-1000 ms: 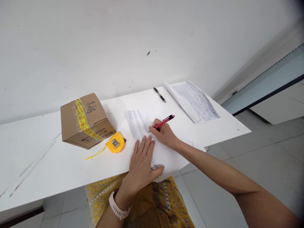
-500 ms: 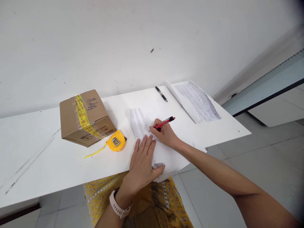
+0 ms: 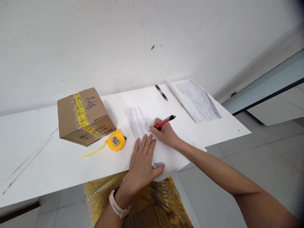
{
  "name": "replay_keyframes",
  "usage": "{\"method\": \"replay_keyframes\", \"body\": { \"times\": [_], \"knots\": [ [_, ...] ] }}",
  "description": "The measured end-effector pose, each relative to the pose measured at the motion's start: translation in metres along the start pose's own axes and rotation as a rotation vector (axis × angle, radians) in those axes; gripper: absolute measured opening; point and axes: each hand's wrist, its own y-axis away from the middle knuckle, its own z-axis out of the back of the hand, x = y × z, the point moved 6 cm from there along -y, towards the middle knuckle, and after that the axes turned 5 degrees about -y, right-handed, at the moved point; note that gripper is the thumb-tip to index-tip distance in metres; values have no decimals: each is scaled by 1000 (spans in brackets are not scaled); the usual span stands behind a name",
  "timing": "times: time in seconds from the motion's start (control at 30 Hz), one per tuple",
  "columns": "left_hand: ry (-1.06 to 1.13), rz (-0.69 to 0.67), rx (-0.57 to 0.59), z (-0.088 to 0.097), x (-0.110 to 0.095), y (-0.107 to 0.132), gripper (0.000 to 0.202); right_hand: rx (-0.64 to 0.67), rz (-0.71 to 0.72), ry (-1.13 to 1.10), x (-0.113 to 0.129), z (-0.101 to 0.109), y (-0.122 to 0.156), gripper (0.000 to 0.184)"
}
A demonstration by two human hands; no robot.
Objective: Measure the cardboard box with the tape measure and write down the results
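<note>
My right hand grips a red pen with a black clip, held slanted over a white sheet of paper. The pen's tip is hidden by my fingers. Rows of small handwritten marks run down the sheet's left part. Flat on the same paper lies my left hand, fingers stretched out and thumb apart, covering some of the rows. Left of it, a yellow tape measure rests on the table with a yellow strap trailing from it.
A taped cardboard box stands behind the tape measure on the white table. A black pen lies near the wall. Paper densely covered in writing is at the table's right end. The wall runs along the back.
The view has shifted very slightly, so the box and tape measure appear a little further left. Both hands keep nearly the same position on the paper.
</note>
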Motion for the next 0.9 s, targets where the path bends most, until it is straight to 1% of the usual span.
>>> {"method": "replay_keyframes", "body": {
  "times": [0.33, 0.5, 0.77, 0.9],
  "knots": [
    [-13, -6, 29, 0, 0, 0, 82, -22, 3, 7, 1, 2, 0, 27],
    [-18, -7, 22, 0, 1, 0, 82, -11, -8, 3, 0, 1, 0, 27],
    [-15, -7, 12, 0, 1, 0, 81, -47, -5, 50, 6, 4, 1, 27],
    [-10, -4, 13, 1, 0, 0, 81, -39, 4, 36, 6, 3, 1, 27]
  ]
}}
